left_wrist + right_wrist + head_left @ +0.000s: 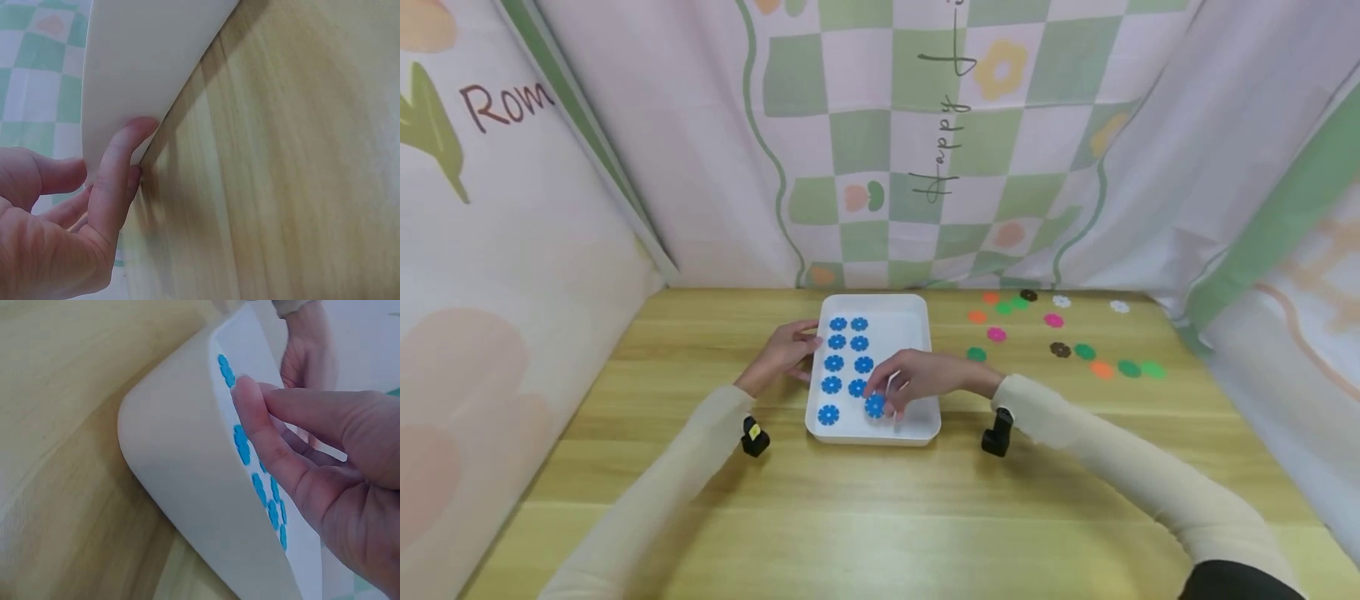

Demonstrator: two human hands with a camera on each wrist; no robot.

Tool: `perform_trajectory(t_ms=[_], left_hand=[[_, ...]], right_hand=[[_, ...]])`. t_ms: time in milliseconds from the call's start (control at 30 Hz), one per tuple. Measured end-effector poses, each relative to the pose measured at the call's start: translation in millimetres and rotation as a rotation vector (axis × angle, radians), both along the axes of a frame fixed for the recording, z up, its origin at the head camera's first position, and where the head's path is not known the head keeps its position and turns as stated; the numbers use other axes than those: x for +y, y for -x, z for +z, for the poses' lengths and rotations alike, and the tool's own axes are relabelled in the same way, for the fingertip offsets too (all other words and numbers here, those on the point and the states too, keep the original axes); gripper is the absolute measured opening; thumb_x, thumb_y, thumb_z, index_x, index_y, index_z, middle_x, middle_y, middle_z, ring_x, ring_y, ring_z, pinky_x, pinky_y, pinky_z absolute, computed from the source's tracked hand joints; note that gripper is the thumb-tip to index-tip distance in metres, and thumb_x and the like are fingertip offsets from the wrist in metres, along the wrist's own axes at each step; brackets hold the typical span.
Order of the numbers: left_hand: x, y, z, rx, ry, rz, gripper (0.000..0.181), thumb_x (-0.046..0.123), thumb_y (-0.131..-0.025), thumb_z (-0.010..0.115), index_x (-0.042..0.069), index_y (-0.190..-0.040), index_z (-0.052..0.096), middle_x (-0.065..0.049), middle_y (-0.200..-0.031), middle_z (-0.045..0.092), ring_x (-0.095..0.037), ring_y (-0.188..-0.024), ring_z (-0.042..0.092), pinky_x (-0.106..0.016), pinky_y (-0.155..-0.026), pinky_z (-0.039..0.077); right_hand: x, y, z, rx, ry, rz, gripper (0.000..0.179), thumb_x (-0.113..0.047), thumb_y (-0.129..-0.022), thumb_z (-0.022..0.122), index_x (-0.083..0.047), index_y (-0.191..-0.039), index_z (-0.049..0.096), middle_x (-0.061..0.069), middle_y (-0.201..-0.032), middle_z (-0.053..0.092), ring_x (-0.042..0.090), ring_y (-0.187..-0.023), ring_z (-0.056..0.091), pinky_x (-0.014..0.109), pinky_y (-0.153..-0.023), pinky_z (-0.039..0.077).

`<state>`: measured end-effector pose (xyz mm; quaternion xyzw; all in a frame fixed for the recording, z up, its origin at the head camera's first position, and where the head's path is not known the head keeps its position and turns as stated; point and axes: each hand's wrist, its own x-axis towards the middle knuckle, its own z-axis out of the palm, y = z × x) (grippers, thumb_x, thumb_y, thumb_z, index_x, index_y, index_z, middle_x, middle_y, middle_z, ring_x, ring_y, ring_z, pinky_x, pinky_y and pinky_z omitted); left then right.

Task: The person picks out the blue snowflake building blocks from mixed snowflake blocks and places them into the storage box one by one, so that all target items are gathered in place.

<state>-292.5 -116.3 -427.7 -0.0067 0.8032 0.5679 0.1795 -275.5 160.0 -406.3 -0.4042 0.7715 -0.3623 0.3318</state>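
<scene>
A white tray (898, 321) bears two columns of blue snowflake-shaped discs (834, 363). My left hand (786, 350) grips the tray's left side; in the left wrist view its thumb rests at the rim and a finger (109, 178) lies along the outer wall. My right hand (917, 377) reaches over the tray's right side. Between its thumb and index finger it pinches a blue snowflake-shaped disc (875, 406), low over the near end of the right column. In the right wrist view, a blue disc (226, 370) shows right at the fingertips.
Loose discs lie on the wooden table (880, 517) to the right of the tray, among them a pink disc (996, 334), an orange disc (1102, 370), a brown disc (1060, 350) and a white disc (1119, 307). A patterned curtain (917, 142) hangs behind the table.
</scene>
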Motion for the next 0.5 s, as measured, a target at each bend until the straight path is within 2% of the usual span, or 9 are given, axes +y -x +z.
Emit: perform_trajectory(t_ms=[167, 333, 500], left_hand=[[-4.5, 1.0, -2.2, 0.001, -0.008, -0.005, 0.054, 0.015, -0.111, 0.051, 0.01, -0.163, 0.036, -0.026, -0.158, 0.047, -0.043, -0.132, 0.059, -0.038, -0.077, 0.069], [-3.1, 2.6, -2.5, -0.007, -0.007, -0.003, 0.054, 0.018, -0.111, 0.052, 0.011, -0.163, 0.036, -0.024, -0.159, 0.046, -0.042, -0.133, 0.059, -0.037, -0.077, 0.068], [-2.8, 2.4, -1.8, -0.011, -0.016, 0.006, 0.054, 0.018, -0.111, 0.052, 0.011, -0.162, 0.037, -0.024, -0.158, 0.047, -0.042, -0.132, 0.059, -0.036, -0.076, 0.068]], right_hand=[[-19, -4.7, -4.8, 0.015, -0.014, 0.042, 0.028, -0.001, -0.097, 0.072, 0.002, -0.125, 0.071, 0.007, -0.1, 0.069, 0.01, -0.084, 0.064, 0.024, -0.088, 0.062], [-25, -7.4, -8.6, 0.086, -0.065, 0.018, 0.027, -0.006, -0.096, 0.076, 0.0, -0.122, 0.072, 0.003, -0.094, 0.071, 0.008, -0.075, 0.064, 0.021, -0.074, 0.061], [-24, -7.6, -9.9, 0.131, -0.116, -0.023, 0.028, -0.008, -0.097, 0.075, -0.004, -0.124, 0.071, 0.003, -0.097, 0.071, 0.009, -0.073, 0.065, 0.024, -0.057, 0.06]])
